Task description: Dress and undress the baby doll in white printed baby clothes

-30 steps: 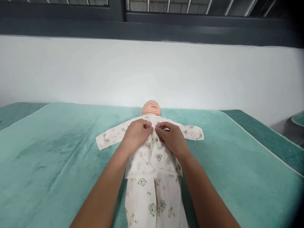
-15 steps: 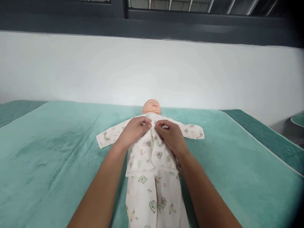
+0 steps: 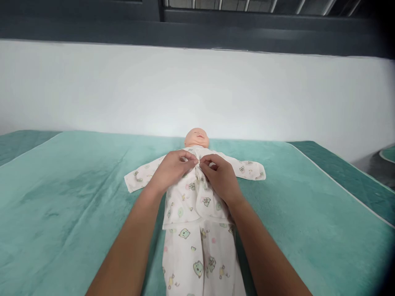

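A baby doll [image 3: 196,137] lies on its back, head toward the wall, arms of its clothes spread wide. It wears a white printed shirt [image 3: 188,201] and matching trousers [image 3: 203,259]. At the upper chest, my left hand [image 3: 177,166] pinches the shirt's front edge between thumb and fingertips. From the other side my right hand [image 3: 219,170] pinches the shirt front too, its fingertips almost meeting the left ones. A small white button lies between the fingertips, mostly hidden now.
A green plush bed cover [image 3: 77,197] spreads under the doll, with a darker green border [image 3: 345,172] at the right. Behind stands a white wall [image 3: 197,90], below a dark window frame [image 3: 216,35] with metal bars.
The fingertips of both hands have drawn closer together at the shirt front, and the button that showed between them is now mostly covered. The doll has stayed in place.
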{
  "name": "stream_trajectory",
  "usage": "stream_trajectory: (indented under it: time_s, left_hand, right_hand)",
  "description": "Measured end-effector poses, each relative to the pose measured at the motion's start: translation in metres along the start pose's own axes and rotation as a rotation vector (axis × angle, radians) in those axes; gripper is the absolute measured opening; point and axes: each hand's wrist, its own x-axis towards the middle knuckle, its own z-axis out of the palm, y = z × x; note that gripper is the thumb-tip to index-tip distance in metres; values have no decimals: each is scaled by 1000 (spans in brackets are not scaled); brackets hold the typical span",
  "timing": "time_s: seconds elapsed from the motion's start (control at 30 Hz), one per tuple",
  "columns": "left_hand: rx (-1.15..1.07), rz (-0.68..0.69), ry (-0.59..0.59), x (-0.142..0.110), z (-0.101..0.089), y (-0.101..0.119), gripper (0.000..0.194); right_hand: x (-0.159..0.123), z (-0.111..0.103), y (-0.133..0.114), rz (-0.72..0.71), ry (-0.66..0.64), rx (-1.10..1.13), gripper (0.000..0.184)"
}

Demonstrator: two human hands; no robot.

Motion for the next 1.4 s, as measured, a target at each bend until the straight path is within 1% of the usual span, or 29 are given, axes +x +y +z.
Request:
stream_trajectory:
  time_s: [0.13, 0.2, 0.27, 0.33, 0.37, 0.43, 0.5, 0.6, 0.67, 0.77, 0.87, 0.97, 1.03, 1.1, 1.23, 1.4]
  left_hand:
    - [-99, 3, -32, 3, 1, -3, 17]
    - [-69, 0, -17, 3, 2, -2, 16]
    - [-20, 7, 35, 0, 3, 2, 17]
    - [45, 18, 75, -5, 2, 7, 20]
    - [88, 24, 76, -8, 1, 10, 20]
    - [191, 30, 30, -14, -2, 14, 19]
    - [273, 54, -48, -19, -6, 18, 19]
    - [321, 122, -173, -24, -10, 19, 17]
    - [336, 150, -223, -25, -11, 18, 16]
    - [394, 158, -246, -25, -8, 18, 13]
    - [433, 164, -244, -25, -4, 21, 13]
    - [354, 124, -269, -25, -4, 24, 18]
    - [268, 76, -297, -25, -6, 25, 22]
    - [195, 41, -323, -24, -8, 26, 23]
    - [138, 17, -377, -23, -12, 24, 21]
    - [126, -18, -391, -23, -13, 23, 21]
  right_hand:
    - [0, 0, -3, 52, 5, 18, 11]
    - [-1, -3, -6, 72, -16, 32, 10]
    - [-4, -10, -12, 84, -56, 48, 11]
    - [-9, -18, -20, 85, -105, 29, 16]
    - [-13, -22, -25, 73, -127, -6, 19]
    - [-22, -26, -34, 22, -168, -124, 26]
    - [-33, -25, -39, -33, -193, -275, 30]
    - [-44, -18, -39, -56, -176, -467, 27]
    - [-47, -17, -36, -50, -170, -495, 21]
    - [-44, -24, -33, -9, -249, -361, 16]
    - [-37, -36, -31, 91, -329, -150, 15]
    - [-32, -42, -27, 162, -345, 91, 17]
    - [-30, -43, -24, 160, -352, 245, 20]
    - [-29, -42, -22, 151, -366, 353, 23]
    - [-28, -40, -18, 173, -385, 425, 22]
    - [-28, -40, -15, 191, -429, 400, 20]
